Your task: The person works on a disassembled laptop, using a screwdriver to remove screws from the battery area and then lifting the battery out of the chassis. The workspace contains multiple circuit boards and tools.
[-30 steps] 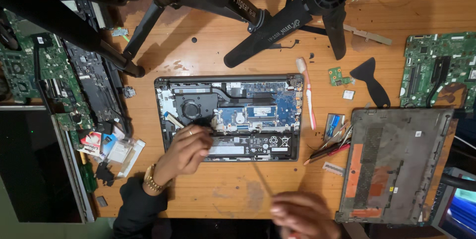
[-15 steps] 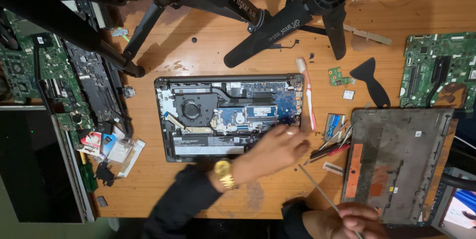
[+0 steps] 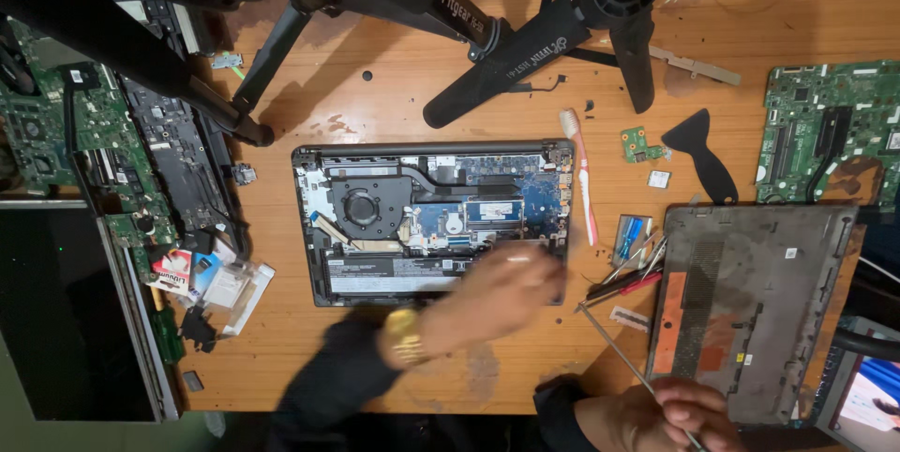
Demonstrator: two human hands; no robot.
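While blurred left hand point(image 3: 497, 297) unreadable over one opened laptop point(image 3: 431, 218), right hand point(image 3: 689, 412) pinching one thin rod point(image 3: 623, 358)

An opened laptop point(image 3: 431, 222) is lying flat on the wooden table with its bottom cover off, showing a round black fan, blue circuit board and long battery strip. A thin metal screwdriver point(image 3: 623, 358) is slanting up to the left, just off the laptop's lower right corner.
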